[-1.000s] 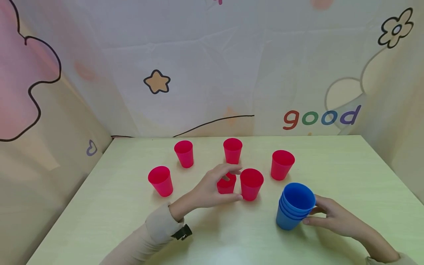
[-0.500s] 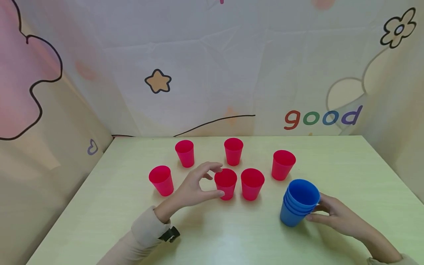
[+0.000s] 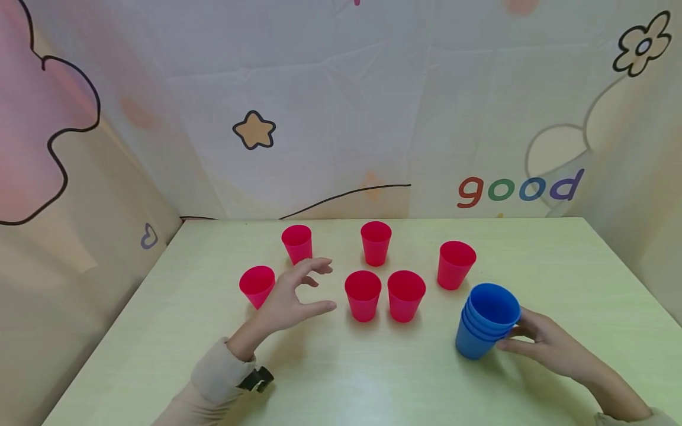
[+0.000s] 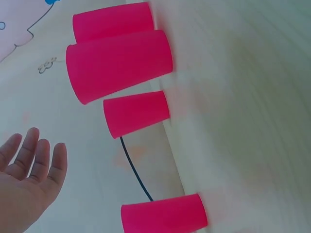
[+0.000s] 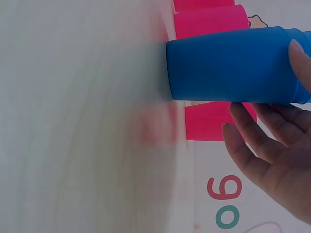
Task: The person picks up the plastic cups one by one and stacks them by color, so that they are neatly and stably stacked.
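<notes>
My left hand hovers with fingers and thumb spread and nothing between them, in front of a red cup it partly hides. In the left wrist view its fingers are stretched out, away from the red cups. At the right, my right hand holds a stack of nested blue cups by its side. The right wrist view has the thumb on one side of the stack and fingers on the other. Whether the stack's base touches the table cannot be told.
Upright red cups stand apart: one at back left, one at back middle, one at right. Two more, a left one and a right one, stand side by side mid-table. A printed curtain borders the table.
My left hand has moved left, away from the two middle red cups, uncovering them. My right hand and the blue stack have shifted slightly right and farther back.
</notes>
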